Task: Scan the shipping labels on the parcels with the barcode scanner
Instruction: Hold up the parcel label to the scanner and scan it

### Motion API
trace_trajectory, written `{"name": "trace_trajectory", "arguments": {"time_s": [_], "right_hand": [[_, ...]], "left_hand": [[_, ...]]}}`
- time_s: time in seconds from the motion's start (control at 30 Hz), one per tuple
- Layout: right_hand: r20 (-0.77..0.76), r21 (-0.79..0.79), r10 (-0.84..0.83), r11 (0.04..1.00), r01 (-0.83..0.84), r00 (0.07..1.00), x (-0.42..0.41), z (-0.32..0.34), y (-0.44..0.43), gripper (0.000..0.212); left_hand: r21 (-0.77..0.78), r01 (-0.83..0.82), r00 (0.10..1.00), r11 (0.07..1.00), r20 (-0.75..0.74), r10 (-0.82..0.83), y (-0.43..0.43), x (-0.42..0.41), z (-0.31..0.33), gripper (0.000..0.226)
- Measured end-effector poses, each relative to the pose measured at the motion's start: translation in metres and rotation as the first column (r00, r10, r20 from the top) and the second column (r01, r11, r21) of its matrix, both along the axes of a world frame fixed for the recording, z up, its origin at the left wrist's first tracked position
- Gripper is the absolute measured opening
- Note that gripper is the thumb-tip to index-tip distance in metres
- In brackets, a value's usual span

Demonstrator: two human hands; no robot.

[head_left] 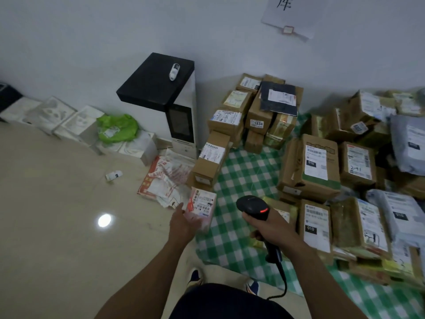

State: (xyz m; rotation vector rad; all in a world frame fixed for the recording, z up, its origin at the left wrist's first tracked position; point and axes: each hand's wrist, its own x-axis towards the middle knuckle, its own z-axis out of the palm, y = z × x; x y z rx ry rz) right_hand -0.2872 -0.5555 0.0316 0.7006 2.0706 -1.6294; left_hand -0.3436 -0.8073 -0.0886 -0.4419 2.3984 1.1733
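Head view, lower middle: your left hand (184, 223) holds a small parcel (202, 203) from underneath, label up, long axis running away from you. Your right hand (273, 229) is wrapped round the scanner (251, 204) handle, red light on. The parcel sits just left of the scanner head, near but not touching. I'd guess you swing the nose left onto the label.
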Motion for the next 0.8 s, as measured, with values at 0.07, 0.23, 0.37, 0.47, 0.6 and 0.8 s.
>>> {"name": "trace_trajectory", "arguments": {"time_s": [0.07, 0.23, 0.37, 0.47, 0.6, 0.8], "right_hand": [[0.006, 0.009, 0.004, 1.000, -0.004, 1.000, -0.002, 0.000, -0.004, 0.048], [0.018, 0.020, -0.006, 1.000, 0.006, 1.000, 0.000, 0.004, -0.010, 0.043], [0.021, 0.027, -0.021, 0.999, 0.020, 1.000, 0.006, 0.006, -0.005, 0.042], [-0.011, 0.041, -0.069, 0.997, 0.069, 0.998, 0.007, 0.009, 0.002, 0.040], [-0.065, 0.021, -0.142, 0.989, 0.143, 0.988, 0.005, 0.012, 0.006, 0.037], [-0.170, -0.010, -0.171, 0.985, 0.172, 0.970, 0.005, 0.032, 0.011, 0.028]], "left_hand": [[0.058, 0.024, 0.999, 0.998, -0.045, -0.021, 0.001, 0.002, 0.008, 0.093], [0.225, 0.180, 0.984, 0.958, -0.042, -0.175, 0.006, 0.004, 0.006, 0.095], [0.306, 0.189, 0.982, 0.933, -0.052, -0.182, 0.016, 0.003, 0.011, 0.086], [0.425, 0.216, 0.976, 0.879, -0.115, -0.184, 0.035, 0.010, 0.034, 0.066], [0.556, 0.186, 0.982, 0.810, -0.133, -0.134, 0.059, 0.012, 0.056, 0.063], [0.594, 0.248, 0.968, 0.765, -0.191, -0.165, 0.077, 0.003, 0.068, 0.087]]}}
